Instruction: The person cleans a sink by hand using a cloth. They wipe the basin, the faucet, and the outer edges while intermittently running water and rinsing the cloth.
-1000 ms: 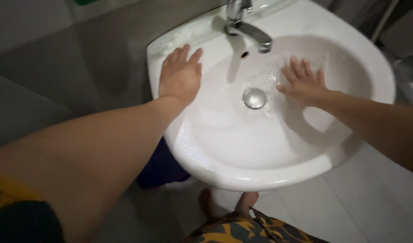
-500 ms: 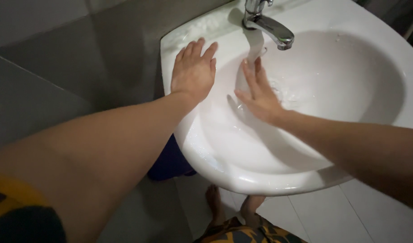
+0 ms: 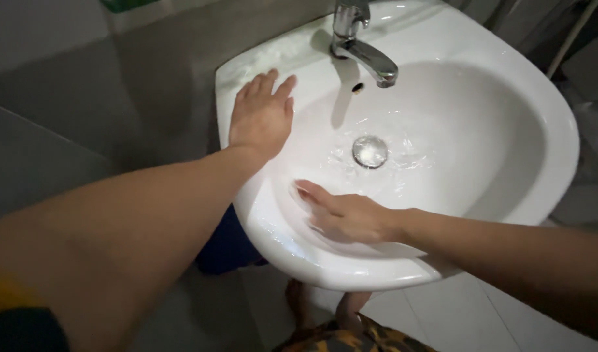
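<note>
A white wall basin (image 3: 540, 117) fills the upper right, with a chrome tap (image 3: 361, 45) at its back and a round metal drain (image 3: 369, 150) in the bowl. Water swirls around the drain. My left hand (image 3: 260, 117) lies flat on the basin's left rim, fingers spread, holding nothing. My right hand (image 3: 344, 212) presses flat against the wet inner wall at the front of the bowl, fingers pointing left, also holding nothing.
A grey tiled wall (image 3: 84, 98) stands left of the basin. Below it lie pale floor tiles (image 3: 455, 313), a dark blue object (image 3: 227, 248) under the rim, and my bare feet (image 3: 325, 303) above patterned cloth. A white pipe (image 3: 569, 36) runs at the top right.
My right hand swept from the bowl's right side, past the tap's stream, down to the front inner wall. The left hand stayed on the rim.
</note>
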